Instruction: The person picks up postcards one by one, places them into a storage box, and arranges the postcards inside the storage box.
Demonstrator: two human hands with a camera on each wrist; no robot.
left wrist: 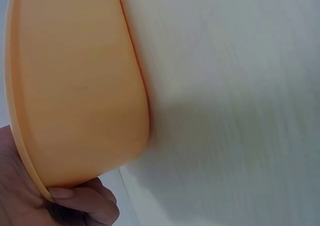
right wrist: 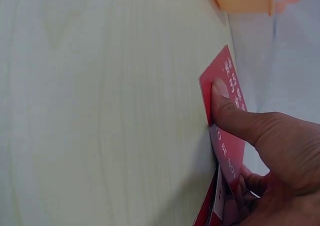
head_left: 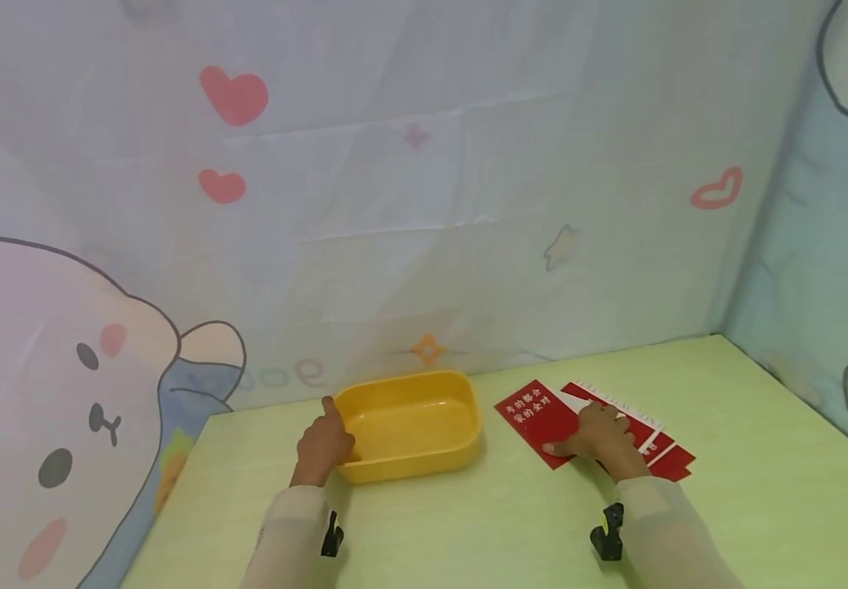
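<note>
On the pale, faintly grained table [head_left: 460,532], your left hand [head_left: 324,446] grips a yellow tub [head_left: 416,468] while your right hand [head_left: 603,438] pinches a red card [head_left: 527,411].
The tub looks like smooth, glossy plastic, a rounded rectangle with plain walls and a thin rim, standing near the table's back edge to the left of the cards. Your left hand is nearly closed at its left end, fingers bent with the rim between them. The red card is thin, flat and straight-edged, with white lettering. Your right thumb presses on its face, the fingers curled behind — the gap is only about the card's thickness. More red-and-white cards [head_left: 676,463] overlap in a loose fan under and beside that hand. Behind hangs a creased cloth [head_left: 365,90] — printed with pink hearts.
</note>
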